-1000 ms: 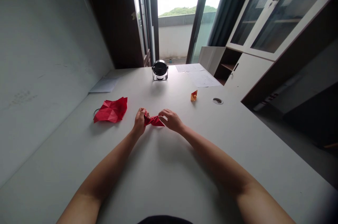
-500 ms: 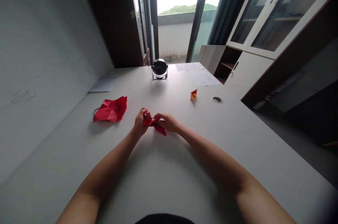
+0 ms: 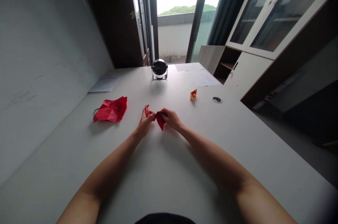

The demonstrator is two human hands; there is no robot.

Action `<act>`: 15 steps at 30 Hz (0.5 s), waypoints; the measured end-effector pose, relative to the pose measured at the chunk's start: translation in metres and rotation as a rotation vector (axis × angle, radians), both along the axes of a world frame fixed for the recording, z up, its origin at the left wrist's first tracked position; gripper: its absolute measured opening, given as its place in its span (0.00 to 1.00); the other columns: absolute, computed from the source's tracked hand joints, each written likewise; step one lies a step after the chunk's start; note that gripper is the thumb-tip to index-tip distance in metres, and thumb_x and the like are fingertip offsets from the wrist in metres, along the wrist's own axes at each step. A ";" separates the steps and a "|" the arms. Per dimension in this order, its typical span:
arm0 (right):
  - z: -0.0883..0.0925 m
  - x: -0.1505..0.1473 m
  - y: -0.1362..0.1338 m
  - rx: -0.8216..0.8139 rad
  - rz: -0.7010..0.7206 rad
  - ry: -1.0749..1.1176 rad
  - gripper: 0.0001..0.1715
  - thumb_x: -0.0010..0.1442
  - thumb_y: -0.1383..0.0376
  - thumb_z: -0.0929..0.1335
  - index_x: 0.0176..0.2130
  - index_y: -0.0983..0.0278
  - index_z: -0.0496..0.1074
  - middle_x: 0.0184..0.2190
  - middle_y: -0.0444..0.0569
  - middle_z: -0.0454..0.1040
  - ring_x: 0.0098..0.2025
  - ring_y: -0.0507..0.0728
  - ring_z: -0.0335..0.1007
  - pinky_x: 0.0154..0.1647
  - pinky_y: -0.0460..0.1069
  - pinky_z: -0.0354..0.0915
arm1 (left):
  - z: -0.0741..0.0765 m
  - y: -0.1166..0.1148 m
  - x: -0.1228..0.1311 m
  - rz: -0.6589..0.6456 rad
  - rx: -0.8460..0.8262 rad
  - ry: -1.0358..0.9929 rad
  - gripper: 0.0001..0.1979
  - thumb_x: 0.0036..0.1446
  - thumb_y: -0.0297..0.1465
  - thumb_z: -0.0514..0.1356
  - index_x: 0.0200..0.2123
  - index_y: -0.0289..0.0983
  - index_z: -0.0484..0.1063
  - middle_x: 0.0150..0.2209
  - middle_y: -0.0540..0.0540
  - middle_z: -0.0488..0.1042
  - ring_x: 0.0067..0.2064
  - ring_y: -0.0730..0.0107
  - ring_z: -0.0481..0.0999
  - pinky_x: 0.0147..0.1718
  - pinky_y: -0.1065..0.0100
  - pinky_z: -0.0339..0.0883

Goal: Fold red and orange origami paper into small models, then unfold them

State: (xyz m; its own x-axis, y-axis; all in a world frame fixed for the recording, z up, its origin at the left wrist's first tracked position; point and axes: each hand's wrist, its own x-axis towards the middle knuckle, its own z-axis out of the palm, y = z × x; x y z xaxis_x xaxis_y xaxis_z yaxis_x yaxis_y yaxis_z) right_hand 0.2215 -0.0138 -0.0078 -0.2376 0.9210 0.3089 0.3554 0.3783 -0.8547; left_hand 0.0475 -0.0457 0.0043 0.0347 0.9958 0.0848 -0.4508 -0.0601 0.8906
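Both hands meet over the middle of the white table (image 3: pixel 163 181) on a small folded piece of red paper (image 3: pixel 159 119). My left hand (image 3: pixel 145 124) pinches its left end, where a red tip sticks up above the fingers. My right hand (image 3: pixel 171 118) is closed on its right side, and a pointed red flap hangs down between the two hands. The paper is held just above the tabletop.
A larger creased red sheet (image 3: pixel 111 109) lies to the left. A small orange folded figure (image 3: pixel 193 94) stands to the right, near a round cable hole (image 3: pixel 217 100). A small black fan (image 3: pixel 159 69) and white papers (image 3: pixel 200 76) sit at the far end.
The hands have drawn closer and shifted slightly away from me. The red paper, stretched flat between them a second ago, is now turned so a flap points down and a tip sticks up.
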 end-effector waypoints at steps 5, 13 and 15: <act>0.001 0.000 0.000 -0.009 -0.032 0.018 0.10 0.62 0.58 0.66 0.37 0.61 0.74 0.26 0.42 0.76 0.27 0.51 0.70 0.30 0.45 0.63 | -0.005 0.003 0.001 0.017 -0.022 0.089 0.41 0.50 0.34 0.71 0.64 0.46 0.55 0.45 0.47 0.71 0.45 0.68 0.75 0.48 0.63 0.69; 0.011 0.000 -0.009 0.098 -0.038 -0.101 0.09 0.63 0.59 0.66 0.38 0.59 0.75 0.27 0.43 0.77 0.27 0.52 0.69 0.31 0.45 0.62 | -0.011 0.008 -0.001 0.016 -0.145 0.063 0.29 0.53 0.42 0.69 0.53 0.36 0.65 0.43 0.40 0.77 0.39 0.64 0.79 0.41 0.61 0.73; 0.012 -0.001 -0.012 0.102 -0.004 -0.105 0.10 0.64 0.58 0.66 0.38 0.59 0.75 0.28 0.43 0.77 0.27 0.52 0.68 0.31 0.45 0.61 | -0.012 0.009 0.000 0.036 -0.131 0.043 0.26 0.52 0.41 0.70 0.50 0.35 0.69 0.41 0.41 0.78 0.40 0.63 0.79 0.41 0.62 0.73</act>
State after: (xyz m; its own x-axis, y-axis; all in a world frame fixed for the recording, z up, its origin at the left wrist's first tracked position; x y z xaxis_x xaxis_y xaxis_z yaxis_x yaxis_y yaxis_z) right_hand 0.2203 -0.0256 0.0043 -0.2703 0.8869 0.3747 0.4427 0.4601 -0.7697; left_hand 0.0473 -0.0371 -0.0078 -0.0004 0.9989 -0.0473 -0.4114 0.0429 0.9104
